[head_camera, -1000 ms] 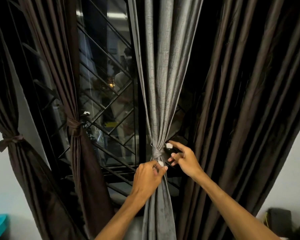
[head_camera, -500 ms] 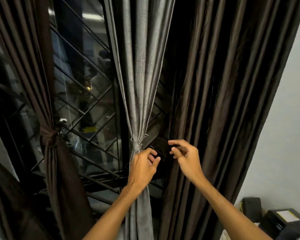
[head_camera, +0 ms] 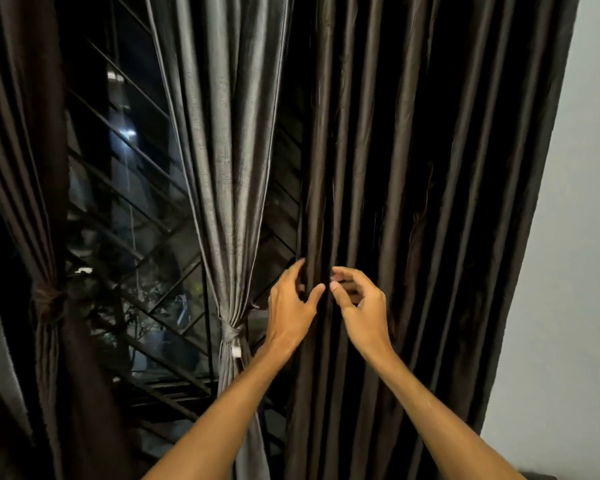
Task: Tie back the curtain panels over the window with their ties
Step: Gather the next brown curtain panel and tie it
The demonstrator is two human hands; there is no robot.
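Two bare forearms reach up from the bottom edge to the loose brown panel (head_camera: 430, 202), which hangs straight and ungathered with no tie visible on it. The left hand (head_camera: 291, 303) has its fingers curled round that panel's left edge, thumb in front of the fold and fingertips behind it. The right hand (head_camera: 362, 306) sits just beside it, fingers bent and thumb against the next fold; I cannot tell whether it has pinched any cloth. Only one narrow fold separates the two hands.

Just left of the left wrist, the grey panel (head_camera: 229, 168) is cinched by its grey tie (head_camera: 232, 336), apart from the hand. Farther left, the tied brown panel (head_camera: 45, 358) is gathered by a brown tie (head_camera: 49, 303).

Between the tied panels the window grille (head_camera: 146, 202) shows dark diagonal bars. To the right, a pale wall (head_camera: 575, 271) borders the loose panel's outer edge.
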